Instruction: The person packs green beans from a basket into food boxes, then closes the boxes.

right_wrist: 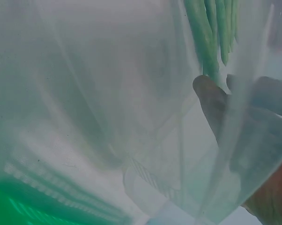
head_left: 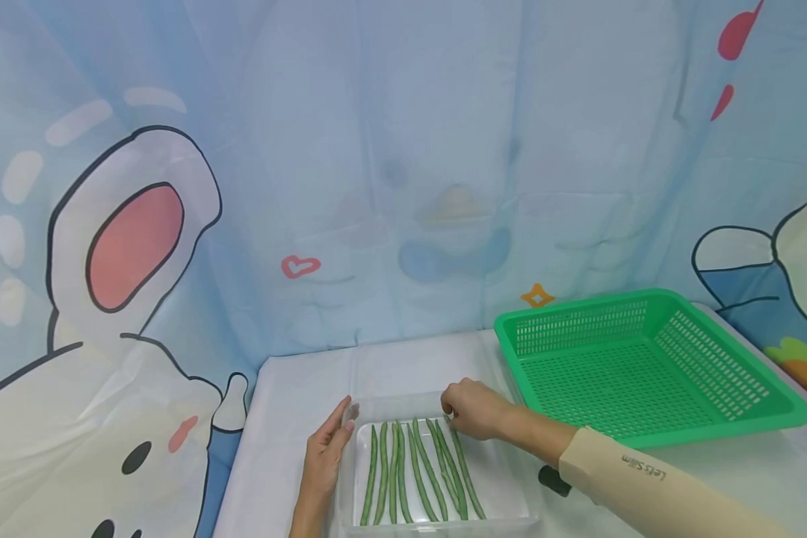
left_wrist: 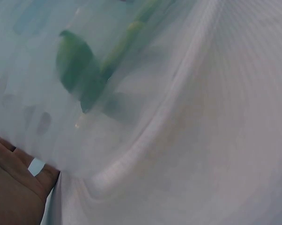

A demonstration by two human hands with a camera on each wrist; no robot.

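A clear plastic box (head_left: 403, 407) stands at the front of the table. Several long green beans (head_left: 383, 467) lie side by side along its floor, roughly lengthwise. My left hand (head_left: 323, 456) grips the box's far left corner, thumb at the left wall and fingers round the outside. Reaching in over the right wall, my right hand (head_left: 477, 409) pinches the far end of the rightmost green bean (head_left: 469, 478). Through the cloudy plastic in the right wrist view, the thumb (right_wrist: 209, 91) and a fingertip show at the bean's tip.
A green perforated basket (head_left: 619, 373) sits to the right, behind my right forearm. Beside the box, a small black object (head_left: 554, 480) shows partly under the sleeve (head_left: 645, 478). A printed cloth curtain (head_left: 390, 172) hangs behind the white-covered table (head_left: 289, 381).
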